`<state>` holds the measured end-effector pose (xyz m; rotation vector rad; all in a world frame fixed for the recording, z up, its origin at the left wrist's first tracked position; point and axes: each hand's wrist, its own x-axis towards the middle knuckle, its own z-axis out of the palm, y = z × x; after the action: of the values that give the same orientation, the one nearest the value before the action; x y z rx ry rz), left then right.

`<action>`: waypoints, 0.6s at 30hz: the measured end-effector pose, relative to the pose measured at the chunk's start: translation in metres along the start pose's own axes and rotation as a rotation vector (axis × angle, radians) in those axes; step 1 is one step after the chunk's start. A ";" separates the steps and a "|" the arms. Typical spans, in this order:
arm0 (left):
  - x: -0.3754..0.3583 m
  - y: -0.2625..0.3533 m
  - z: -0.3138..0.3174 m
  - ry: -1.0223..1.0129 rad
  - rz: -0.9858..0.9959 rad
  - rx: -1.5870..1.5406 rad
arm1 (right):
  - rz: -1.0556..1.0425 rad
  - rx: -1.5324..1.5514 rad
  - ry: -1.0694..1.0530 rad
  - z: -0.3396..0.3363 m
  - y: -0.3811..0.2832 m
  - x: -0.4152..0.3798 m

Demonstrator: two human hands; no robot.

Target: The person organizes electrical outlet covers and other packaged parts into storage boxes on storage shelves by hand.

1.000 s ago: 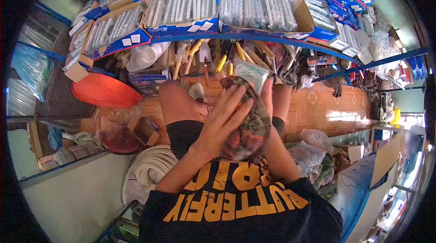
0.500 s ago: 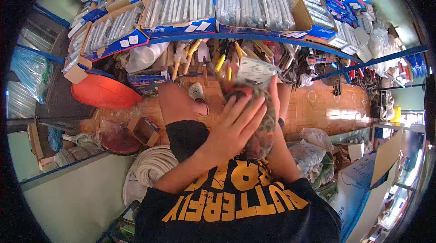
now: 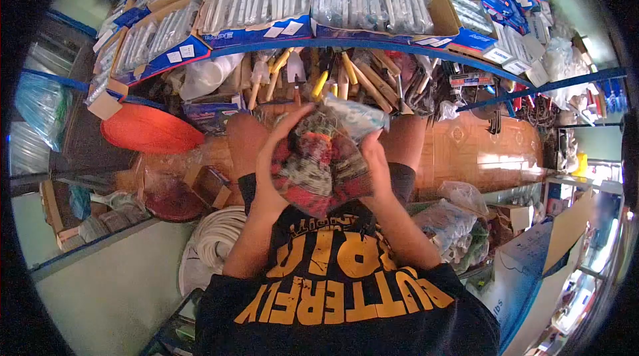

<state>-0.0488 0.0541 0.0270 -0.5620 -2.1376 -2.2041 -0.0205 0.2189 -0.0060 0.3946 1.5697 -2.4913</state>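
A crumpled red, black and grey patterned cloth [image 3: 326,173] is spread between my two hands, over my lap. My left hand [image 3: 271,173] curves around the cloth's left side, gripping it. On the other side my right hand [image 3: 377,168] has its fingers bent around a pale packet in clear plastic [image 3: 357,118], and its palm lies against the cloth's right edge. The packet tilts out beyond the top of the cloth. Its lower part is hidden by the cloth, and motion blurs its print.
A blue shelf [image 3: 286,50] ahead holds blue cartons [image 3: 256,33] of plastic-wrapped packs. Under it are tools with wooden and yellow handles [image 3: 321,83]. An orange-red basin [image 3: 150,130] and coiled white hose [image 3: 219,239] lie left. A large carton [image 3: 526,269] stands right.
My left hand has moved from on top of the cloth to its left side. The cloth has spread wider, and the packet has dropped slightly and moved left.
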 end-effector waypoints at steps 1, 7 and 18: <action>-0.002 -0.006 -0.003 0.005 -0.002 0.003 | -0.062 0.083 -0.057 0.006 0.002 -0.002; -0.024 -0.026 0.000 0.027 -0.398 -0.337 | -0.212 0.094 -0.121 0.001 0.003 0.004; -0.021 -0.037 0.003 0.244 -0.104 0.306 | -0.218 -0.815 -0.152 0.015 -0.030 -0.015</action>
<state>-0.0382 0.0547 -0.0145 -0.1610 -2.3454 -1.8207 -0.0164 0.2184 0.0309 -0.0916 2.4424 -1.7068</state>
